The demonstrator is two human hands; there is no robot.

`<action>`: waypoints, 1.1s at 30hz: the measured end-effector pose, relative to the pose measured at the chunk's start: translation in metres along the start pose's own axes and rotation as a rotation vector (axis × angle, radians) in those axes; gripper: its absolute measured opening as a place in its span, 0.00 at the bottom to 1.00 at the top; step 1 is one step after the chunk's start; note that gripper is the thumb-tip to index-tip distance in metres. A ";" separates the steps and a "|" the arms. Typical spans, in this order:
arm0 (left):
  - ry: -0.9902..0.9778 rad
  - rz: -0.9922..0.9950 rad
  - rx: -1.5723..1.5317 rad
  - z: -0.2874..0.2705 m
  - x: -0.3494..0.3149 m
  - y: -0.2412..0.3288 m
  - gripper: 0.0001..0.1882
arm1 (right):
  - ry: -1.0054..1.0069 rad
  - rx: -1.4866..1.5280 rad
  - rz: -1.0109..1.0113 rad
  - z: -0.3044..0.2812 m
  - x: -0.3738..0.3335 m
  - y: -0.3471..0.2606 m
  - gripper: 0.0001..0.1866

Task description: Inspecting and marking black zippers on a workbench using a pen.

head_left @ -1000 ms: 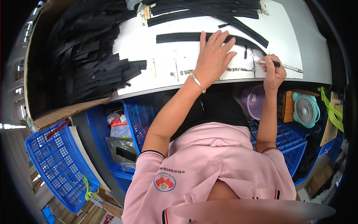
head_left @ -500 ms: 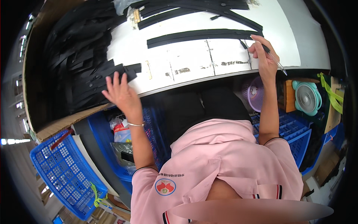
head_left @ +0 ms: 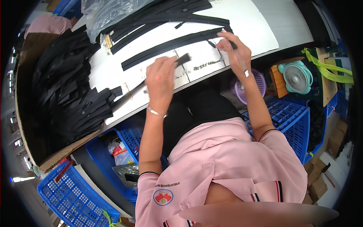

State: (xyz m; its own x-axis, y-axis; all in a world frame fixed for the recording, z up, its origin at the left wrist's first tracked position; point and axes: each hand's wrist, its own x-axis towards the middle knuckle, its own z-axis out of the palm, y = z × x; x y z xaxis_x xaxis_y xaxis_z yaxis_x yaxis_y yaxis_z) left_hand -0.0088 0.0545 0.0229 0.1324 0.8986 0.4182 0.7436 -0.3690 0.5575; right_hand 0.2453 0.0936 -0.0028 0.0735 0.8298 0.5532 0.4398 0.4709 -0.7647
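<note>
My left hand (head_left: 162,80), blurred by motion, is closed on a black fabric strip (head_left: 183,60). One end sticks out past the fingers above the white board (head_left: 261,34), and the rest trails back toward a heap of black strips (head_left: 72,87) on the left. My right hand (head_left: 239,56) holds a pen (head_left: 233,45), partly hidden by its fingers. Its thumb and forefinger are close to the right end of another black strip (head_left: 162,49) lying across the marked board. Whether they touch that strip I cannot tell.
More black strips (head_left: 159,17) and a clear plastic bag (head_left: 109,15) lie at the back. A cardboard box edge (head_left: 72,149) borders the heap. Below the table are blue crates (head_left: 77,195), a purple basket (head_left: 259,81) and, at right, a turquoise fan (head_left: 297,77).
My left hand has left the heap and moved right over the board, taking a black strip with it. My right hand stays near the lying strip's end with the pen. The view has shifted.
</note>
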 end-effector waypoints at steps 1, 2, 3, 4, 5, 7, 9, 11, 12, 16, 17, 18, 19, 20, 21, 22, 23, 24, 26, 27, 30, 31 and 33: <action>0.008 0.070 -0.004 0.012 0.008 0.006 0.11 | -0.008 -0.042 -0.019 0.001 -0.007 -0.004 0.09; 0.018 0.134 -0.002 0.021 0.014 0.010 0.10 | -0.030 -0.170 -0.123 0.002 -0.011 -0.012 0.10; -0.013 0.079 -0.069 0.030 0.016 0.017 0.12 | -0.067 -0.206 -0.172 0.003 -0.018 -0.022 0.12; -0.009 0.075 -0.068 0.036 0.017 0.022 0.12 | -0.104 -0.240 -0.222 0.005 -0.024 -0.028 0.14; -0.005 0.044 -0.117 0.043 0.018 0.027 0.13 | -0.106 -0.242 -0.222 0.005 -0.030 -0.029 0.14; 0.001 0.043 -0.139 0.047 0.016 0.028 0.19 | -0.152 -0.390 -0.342 0.007 -0.039 -0.030 0.18; 0.061 0.045 -0.103 0.044 0.011 0.025 0.22 | -0.167 -0.443 -0.327 -0.001 -0.043 -0.026 0.20; 0.103 0.009 -0.071 0.035 0.002 0.018 0.27 | -0.143 -0.533 -0.314 -0.015 -0.047 -0.013 0.21; 0.108 -0.004 -0.061 0.030 -0.003 0.013 0.27 | -0.113 -0.583 -0.313 -0.024 -0.047 -0.005 0.21; 0.040 -0.027 0.038 0.010 -0.025 -0.007 0.22 | -0.036 -0.695 -0.331 -0.044 -0.046 0.011 0.20; 0.025 -0.028 0.080 0.007 -0.031 -0.005 0.21 | -0.029 -0.670 -0.329 -0.044 -0.046 0.012 0.19; 0.011 -0.029 0.122 0.003 -0.037 -0.004 0.19 | -0.021 -0.676 -0.338 -0.042 -0.047 0.012 0.18; -0.019 -0.056 0.105 0.001 -0.044 -0.005 0.20 | -0.013 -0.668 -0.338 -0.039 -0.047 0.012 0.17; -0.011 -0.068 0.112 -0.004 -0.050 -0.004 0.20 | -0.004 -0.666 -0.335 -0.039 -0.048 0.012 0.17; -0.009 -0.090 0.174 -0.008 -0.057 -0.003 0.22 | -0.012 -0.655 -0.344 -0.038 -0.048 0.012 0.17; -0.007 -0.112 0.234 -0.012 -0.062 -0.002 0.23 | -0.008 -0.664 -0.339 -0.038 -0.048 0.013 0.17; -0.012 -0.132 0.274 -0.016 -0.069 -0.008 0.28 | -0.005 -0.678 -0.333 -0.038 -0.049 0.013 0.16; -0.006 -0.140 0.275 -0.021 -0.075 -0.013 0.28 | -0.011 -0.675 -0.341 -0.039 -0.049 0.013 0.16; 0.038 -0.228 0.357 -0.031 -0.085 -0.022 0.30 | -0.020 -0.703 -0.347 -0.040 -0.048 0.012 0.17; 0.057 -0.244 0.326 -0.035 -0.091 -0.028 0.31 | -0.033 -0.715 -0.345 -0.041 -0.047 0.010 0.17; 0.047 -0.245 0.321 -0.040 -0.097 -0.032 0.31 | -0.055 -0.801 -0.314 -0.039 -0.041 0.003 0.15; 0.060 -0.250 0.327 -0.039 -0.098 -0.033 0.30 | -0.061 -0.800 -0.326 -0.035 -0.038 -0.002 0.15; 0.088 -0.252 0.330 -0.037 -0.099 -0.034 0.30 | -0.033 -0.656 -0.216 -0.021 -0.030 -0.019 0.11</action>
State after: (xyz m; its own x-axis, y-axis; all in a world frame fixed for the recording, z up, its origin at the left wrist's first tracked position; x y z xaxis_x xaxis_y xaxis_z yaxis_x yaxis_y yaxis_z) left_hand -0.0709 -0.0308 -0.0111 -0.1264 0.9222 0.3656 0.9174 -0.0315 0.3967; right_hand 0.2537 0.0531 0.0020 -0.0994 0.7513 0.6524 0.8929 0.3567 -0.2748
